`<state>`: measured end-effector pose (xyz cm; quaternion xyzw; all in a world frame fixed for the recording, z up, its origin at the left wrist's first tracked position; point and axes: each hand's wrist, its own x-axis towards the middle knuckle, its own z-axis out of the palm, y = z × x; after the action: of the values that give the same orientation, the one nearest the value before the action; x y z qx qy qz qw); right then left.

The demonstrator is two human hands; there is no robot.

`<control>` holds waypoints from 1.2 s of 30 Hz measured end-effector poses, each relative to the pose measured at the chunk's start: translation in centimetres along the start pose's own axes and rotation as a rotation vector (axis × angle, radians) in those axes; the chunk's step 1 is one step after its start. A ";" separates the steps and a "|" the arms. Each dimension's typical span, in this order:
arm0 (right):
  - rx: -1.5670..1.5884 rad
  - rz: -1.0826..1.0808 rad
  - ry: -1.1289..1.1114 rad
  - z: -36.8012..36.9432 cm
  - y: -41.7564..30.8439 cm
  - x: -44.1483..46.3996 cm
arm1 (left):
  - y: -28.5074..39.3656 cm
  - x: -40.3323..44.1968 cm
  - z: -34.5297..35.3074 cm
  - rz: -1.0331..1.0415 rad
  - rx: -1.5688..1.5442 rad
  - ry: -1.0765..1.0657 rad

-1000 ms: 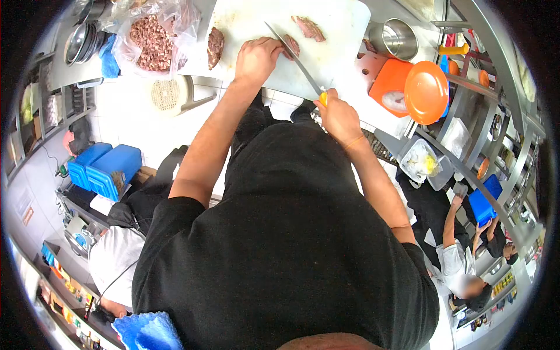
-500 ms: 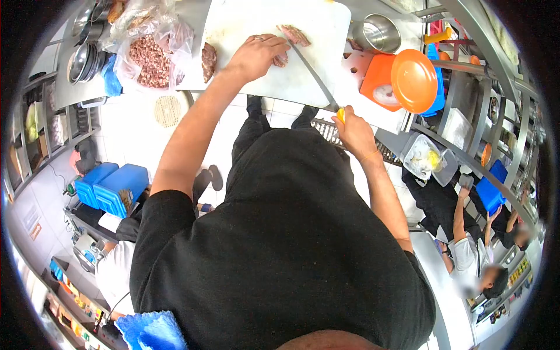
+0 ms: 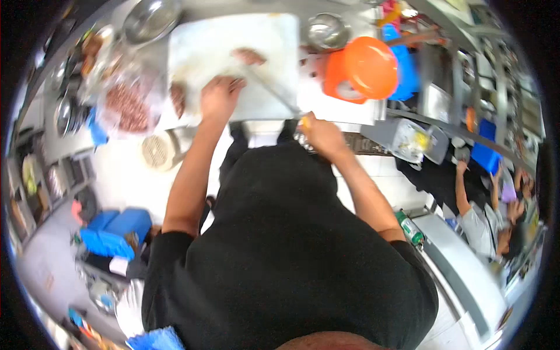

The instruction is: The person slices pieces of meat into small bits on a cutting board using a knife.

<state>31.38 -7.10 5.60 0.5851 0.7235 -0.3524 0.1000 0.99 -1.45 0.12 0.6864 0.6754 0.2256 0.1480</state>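
Observation:
My right hand [image 3: 322,135] is wrapped round the yellow handle of a knife [image 3: 273,90], its long blade pointing up and left over the white cutting board [image 3: 271,35]. My left hand [image 3: 219,98] is closed, with a small piece of meat [image 3: 237,85] at its fingertips, left of the blade and apart from it. Beyond the knife tip lies a larger piece of meat [image 3: 249,56]. Another meat strip [image 3: 177,99] rests at the board's left edge. Left of the board, a clear plastic bag [image 3: 150,87] holds diced meat [image 3: 126,108]. The view is blurred.
An orange scale [image 3: 371,67] and a metal pot [image 3: 326,31] stand right of the board, with meat scraps between. A metal bowl [image 3: 151,21] sits at the back left. Co-workers are at the right [image 3: 481,224] and lower left [image 3: 129,308]. Metal shelving [image 3: 461,122] runs along the right.
My left hand has drawn away leftward from the blade with the small piece of meat. The knife stays in my right hand. The whole view has shifted, bringing the metal bowl into sight.

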 end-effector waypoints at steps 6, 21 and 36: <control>0.070 -0.092 0.066 2.0 -0.3 0.9 | -0.4 -1.3 0.9 0.074 0.122 0.007; 0.117 -0.115 0.157 2.7 -0.5 1.6 | -1.5 -2.1 3.2 0.150 0.105 0.169; -0.088 -0.097 0.129 0.2 -3.1 1.1 | -0.7 -2.8 1.8 0.004 0.060 0.146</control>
<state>28.19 -6.57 6.09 0.5657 0.7709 -0.2863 0.0616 1.31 -4.01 -2.09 0.6735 0.6896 0.2547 0.0773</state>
